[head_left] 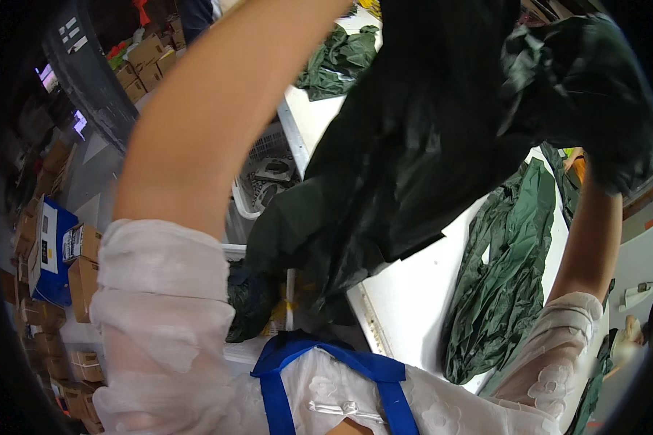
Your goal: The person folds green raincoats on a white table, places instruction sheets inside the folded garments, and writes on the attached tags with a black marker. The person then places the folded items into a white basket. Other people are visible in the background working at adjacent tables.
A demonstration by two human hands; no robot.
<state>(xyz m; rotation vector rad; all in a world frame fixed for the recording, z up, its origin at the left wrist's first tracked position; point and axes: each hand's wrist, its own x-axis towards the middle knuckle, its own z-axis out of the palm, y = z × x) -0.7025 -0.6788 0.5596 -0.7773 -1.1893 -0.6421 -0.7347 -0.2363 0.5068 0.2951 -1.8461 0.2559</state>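
A large piece of thin, dark green crinkled cloth (413,130), perhaps a garment, hangs raised in front of me over the table. My left forearm (203,109) reaches up past the top edge, so my left hand is out of the picture. On the right, my right forearm (595,232) goes up into a bunched part of the cloth. That bunch covers my right hand, and its fingers are hidden. Below the raised cloth, another long, wrinkled green piece (508,268) lies on the white table (413,297). A crumpled green piece (341,61) rests at the table's far end.
Left of the table stands a light plastic basket (243,206) with grey parts inside. Cardboard boxes (83,268) and a blue-and-white box (51,250) are stacked at the left. Another person's hand (573,156) shows beyond the table at the right.
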